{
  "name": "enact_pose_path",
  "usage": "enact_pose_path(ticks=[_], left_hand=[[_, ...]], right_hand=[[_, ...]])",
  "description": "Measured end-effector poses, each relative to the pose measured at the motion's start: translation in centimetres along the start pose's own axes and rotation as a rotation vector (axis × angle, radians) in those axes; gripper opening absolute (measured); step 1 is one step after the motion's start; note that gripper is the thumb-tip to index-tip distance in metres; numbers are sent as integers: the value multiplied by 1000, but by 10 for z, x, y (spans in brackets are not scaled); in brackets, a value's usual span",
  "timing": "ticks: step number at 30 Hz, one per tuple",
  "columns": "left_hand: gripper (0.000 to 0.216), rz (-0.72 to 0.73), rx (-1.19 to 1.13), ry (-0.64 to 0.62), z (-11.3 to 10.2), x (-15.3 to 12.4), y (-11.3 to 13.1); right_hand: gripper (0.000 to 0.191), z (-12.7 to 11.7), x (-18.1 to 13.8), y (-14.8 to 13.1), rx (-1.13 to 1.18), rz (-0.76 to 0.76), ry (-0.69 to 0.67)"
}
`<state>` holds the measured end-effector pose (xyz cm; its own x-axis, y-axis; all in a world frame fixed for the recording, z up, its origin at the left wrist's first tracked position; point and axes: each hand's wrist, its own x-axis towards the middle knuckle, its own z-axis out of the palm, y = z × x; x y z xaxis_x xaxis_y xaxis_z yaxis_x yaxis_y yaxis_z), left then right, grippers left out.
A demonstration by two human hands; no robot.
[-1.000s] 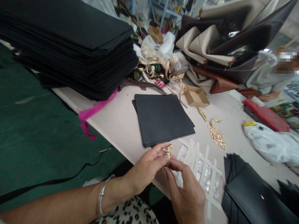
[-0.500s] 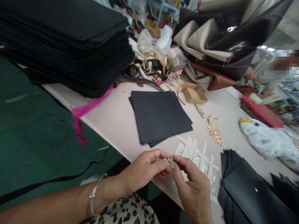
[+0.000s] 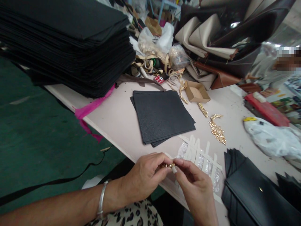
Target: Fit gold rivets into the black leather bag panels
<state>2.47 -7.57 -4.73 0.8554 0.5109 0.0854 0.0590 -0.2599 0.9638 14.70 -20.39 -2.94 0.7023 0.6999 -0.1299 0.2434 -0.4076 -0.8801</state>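
Near the table's front edge, my left hand (image 3: pixel 147 172) is closed, with small gold-coloured metal fittings (image 3: pixel 167 165) between its thumb and forefinger. My right hand (image 3: pixel 196 185) pinches the right end of the same fittings, its fingertips almost meeting those of the left. How the pieces join is too small to make out. Beyond the hands lies a short stack of black leather panels (image 3: pixel 164 116). To its right are a loose pile of gold fittings (image 3: pixel 217 131) and a row of them (image 3: pixel 202 110) beside an open cardboard box (image 3: pixel 197 92).
A tall stack of black sheets (image 3: pixel 70 50) fills the left, with a pink strip (image 3: pixel 94 105) hanging over the edge. Taped clear plastic (image 3: pixel 199 160) lies by my right hand. Black flap pieces (image 3: pixel 261 188) and a white plastic bag (image 3: pixel 268 138) are at right, brown and beige bags (image 3: pixel 211 34) behind.
Both hands have shifted slightly right and stay together. The left fingers have curled, and more of the gold fittings shows between the two hands. The pink strip's hanging end has swung right.
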Motion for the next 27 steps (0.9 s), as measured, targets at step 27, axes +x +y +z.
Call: enact_pose_path(ticks=[27], left_hand=[[16,368,191,-91,-8,-4,-11]], right_hand=[[16,13,5,-4,151,60,-84]])
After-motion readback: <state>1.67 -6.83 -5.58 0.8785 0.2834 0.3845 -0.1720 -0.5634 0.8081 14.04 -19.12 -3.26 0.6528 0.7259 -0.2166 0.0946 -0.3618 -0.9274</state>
